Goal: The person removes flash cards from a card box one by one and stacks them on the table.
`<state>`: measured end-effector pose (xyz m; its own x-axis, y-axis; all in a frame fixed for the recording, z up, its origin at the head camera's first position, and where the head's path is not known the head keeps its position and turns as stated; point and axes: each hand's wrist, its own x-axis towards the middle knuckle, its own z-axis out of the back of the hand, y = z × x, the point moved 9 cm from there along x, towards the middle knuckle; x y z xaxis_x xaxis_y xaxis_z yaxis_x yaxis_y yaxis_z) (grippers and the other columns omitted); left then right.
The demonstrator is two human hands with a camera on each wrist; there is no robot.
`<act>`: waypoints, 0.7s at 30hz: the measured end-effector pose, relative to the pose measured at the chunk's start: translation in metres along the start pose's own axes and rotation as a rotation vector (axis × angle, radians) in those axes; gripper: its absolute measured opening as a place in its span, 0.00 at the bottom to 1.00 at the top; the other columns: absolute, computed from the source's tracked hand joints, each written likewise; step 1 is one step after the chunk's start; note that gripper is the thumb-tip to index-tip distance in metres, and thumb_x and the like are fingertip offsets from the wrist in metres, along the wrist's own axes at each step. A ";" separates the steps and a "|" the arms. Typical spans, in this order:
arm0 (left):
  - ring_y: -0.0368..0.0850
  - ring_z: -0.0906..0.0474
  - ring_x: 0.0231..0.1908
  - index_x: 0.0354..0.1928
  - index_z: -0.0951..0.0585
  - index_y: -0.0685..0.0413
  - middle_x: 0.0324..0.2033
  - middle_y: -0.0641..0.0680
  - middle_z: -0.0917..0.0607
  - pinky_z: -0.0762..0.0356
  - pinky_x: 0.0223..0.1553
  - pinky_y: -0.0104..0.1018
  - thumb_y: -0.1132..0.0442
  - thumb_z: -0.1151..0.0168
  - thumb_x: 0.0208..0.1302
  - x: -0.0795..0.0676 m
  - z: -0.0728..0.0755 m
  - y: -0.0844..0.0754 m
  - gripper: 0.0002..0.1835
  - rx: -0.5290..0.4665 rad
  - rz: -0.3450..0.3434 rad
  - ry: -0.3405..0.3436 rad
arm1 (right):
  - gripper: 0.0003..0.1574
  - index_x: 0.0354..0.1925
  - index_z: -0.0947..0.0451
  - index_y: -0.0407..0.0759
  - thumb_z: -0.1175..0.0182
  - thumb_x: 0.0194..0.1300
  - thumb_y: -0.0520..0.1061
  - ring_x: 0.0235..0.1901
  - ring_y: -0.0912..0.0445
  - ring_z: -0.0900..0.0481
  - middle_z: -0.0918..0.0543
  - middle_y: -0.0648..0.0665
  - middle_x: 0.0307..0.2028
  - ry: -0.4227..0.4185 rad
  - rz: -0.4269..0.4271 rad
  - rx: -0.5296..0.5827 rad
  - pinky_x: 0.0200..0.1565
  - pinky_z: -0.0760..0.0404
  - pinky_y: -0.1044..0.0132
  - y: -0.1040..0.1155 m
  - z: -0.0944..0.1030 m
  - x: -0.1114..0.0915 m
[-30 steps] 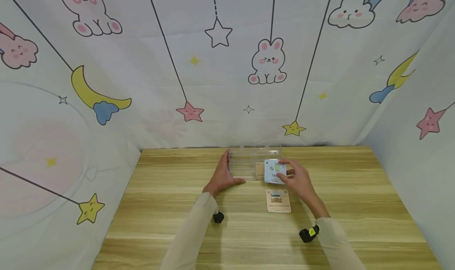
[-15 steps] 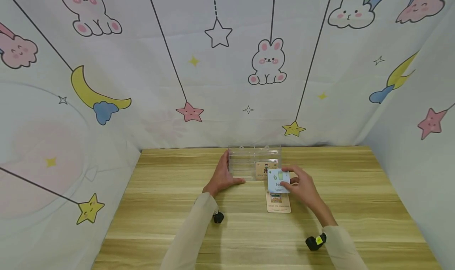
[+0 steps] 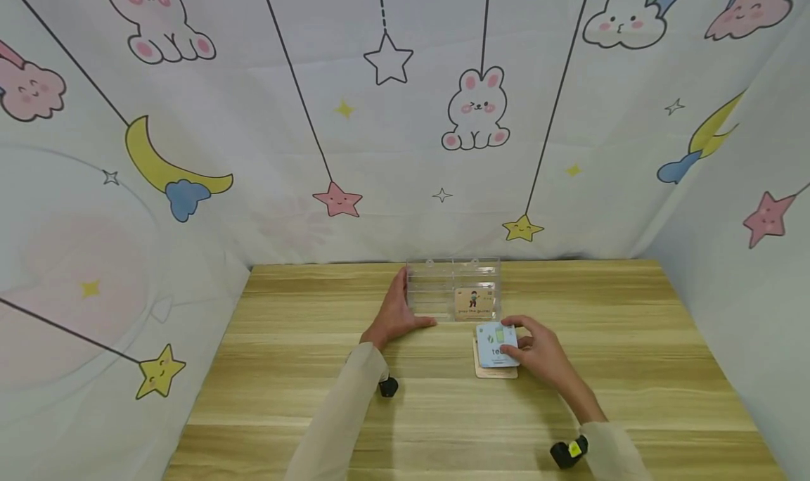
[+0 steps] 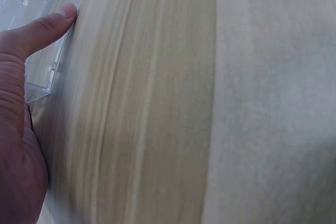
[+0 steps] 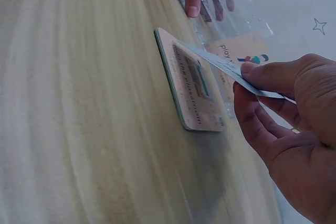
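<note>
My right hand pinches a light-blue flash card by its right edge between thumb and fingers. That card is printed with a green drink and a word starting "te". In the right wrist view it tilts above a small stack of beige-topped cards, overlapping the stack from the head. My left hand steadies a clear plastic card rack at its left side, thumb across the lower front and fingers behind. A beige "play the guitar" card stands in the rack's lower right slot.
The wooden table meets a white cloth backdrop with cartoon prints just behind the rack. Black wrist cameras sit on both wrists, the right one low over the table.
My right hand has drawn the blue card from in front of the rack toward me, over the card stack. The guitar card now shows fully. My left hand and the rack stay put.
</note>
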<state>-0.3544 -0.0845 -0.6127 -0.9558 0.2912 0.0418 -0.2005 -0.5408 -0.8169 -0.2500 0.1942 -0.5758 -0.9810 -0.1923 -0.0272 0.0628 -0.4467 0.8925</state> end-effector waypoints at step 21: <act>0.55 0.44 0.77 0.82 0.56 0.56 0.78 0.61 0.43 0.40 0.74 0.44 0.51 0.11 0.43 0.001 0.000 0.000 0.74 -0.019 -0.023 -0.010 | 0.30 0.58 0.22 0.34 0.24 0.59 0.34 0.31 0.57 0.21 0.19 0.38 0.46 -0.001 0.012 -0.181 0.29 0.22 0.69 -0.009 -0.011 -0.006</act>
<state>-0.3553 -0.0844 -0.6129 -0.9530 0.2956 0.0664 -0.2186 -0.5190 -0.8264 -0.2423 0.1898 -0.5889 -0.9800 -0.1982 -0.0165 0.1067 -0.5939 0.7974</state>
